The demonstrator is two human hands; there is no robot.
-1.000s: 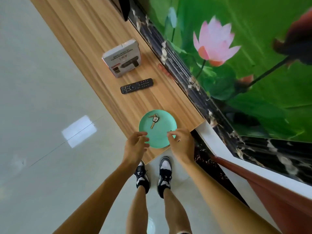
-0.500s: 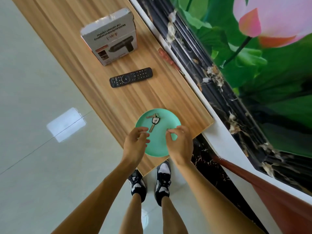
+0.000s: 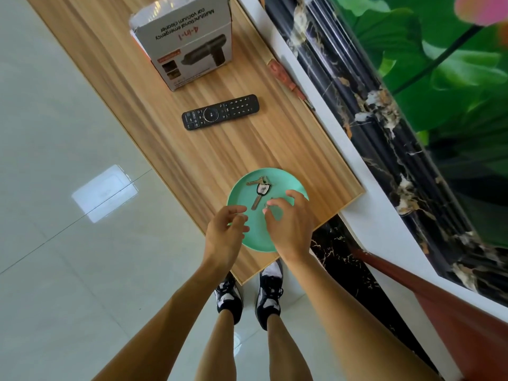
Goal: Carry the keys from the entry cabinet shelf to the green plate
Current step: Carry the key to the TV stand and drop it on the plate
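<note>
The keys [image 3: 259,188] are being shown lying inside the green plate [image 3: 277,177], toward its far side, so the delivery is being judged as practically done. The left hand [image 3: 224,233] is being held over the plate's near rim, released, with its fingers loosely curled and nothing seen in them. The right hand [image 3: 290,226] is being held above the plate with its fingertips drawn together beside a small metal piece [image 3: 267,205]. Whether that piece is being pinched cannot be told.

Now the risks. The plate is being left close to the end edge of the wooden surface [image 3: 220,149], right above the tiled floor [image 3: 68,133]. A careless brush from either hand is being judged enough to push it over. The plate looks smooth, round and shallow, probably plastic, with only a low rim. On the slick wood-grain top it is being expected to slide easily. The keys are thin, flat metal, one with a dark head, bunched on a ring, and any tilt is being judged likely to send them skating out. If the small piece is linked to the bunch, a lifted right hand could be dragging everything off again.
</note>
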